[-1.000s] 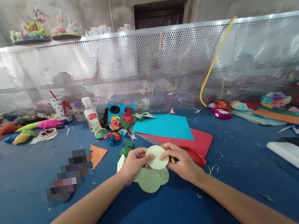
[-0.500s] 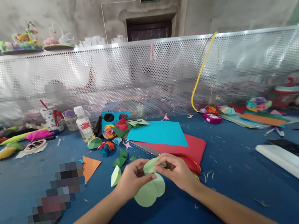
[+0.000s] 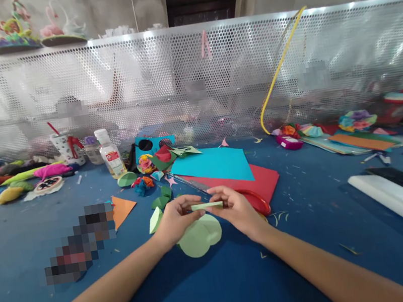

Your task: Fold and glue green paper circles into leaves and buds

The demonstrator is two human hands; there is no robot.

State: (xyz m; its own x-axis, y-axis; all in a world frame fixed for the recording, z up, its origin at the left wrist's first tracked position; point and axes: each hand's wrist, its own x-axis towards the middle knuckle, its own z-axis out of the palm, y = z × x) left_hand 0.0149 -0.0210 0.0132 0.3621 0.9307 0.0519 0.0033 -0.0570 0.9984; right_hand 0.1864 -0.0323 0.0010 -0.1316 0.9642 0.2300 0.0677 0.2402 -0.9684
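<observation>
Between my two hands is a folded light green paper piece (image 3: 206, 206), seen nearly edge-on. My left hand (image 3: 177, 220) pinches its left end between thumb and fingers. At its right end my right hand (image 3: 237, 211) grips it the same way. Just below, on the blue table, lie overlapping light green paper circles (image 3: 196, 238). A folded light green circle (image 3: 155, 220) rests left of my left hand, near dark green folded pieces (image 3: 162, 198). Red-handled scissors (image 3: 257, 202) lie beyond my right hand, partly hidden by it.
Blue paper (image 3: 213, 164) overlaps red paper (image 3: 265, 181) behind my hands. An orange paper piece (image 3: 122, 210) lies to the left. A bottle (image 3: 111, 157) and a cup (image 3: 67, 148) stand near the perforated metal screen (image 3: 160, 86). A white device (image 3: 397, 204) lies at right.
The light green piece between my hands has turned from showing its face to nearly edge-on. My view has tilted down, bringing the table's near edge into sight.
</observation>
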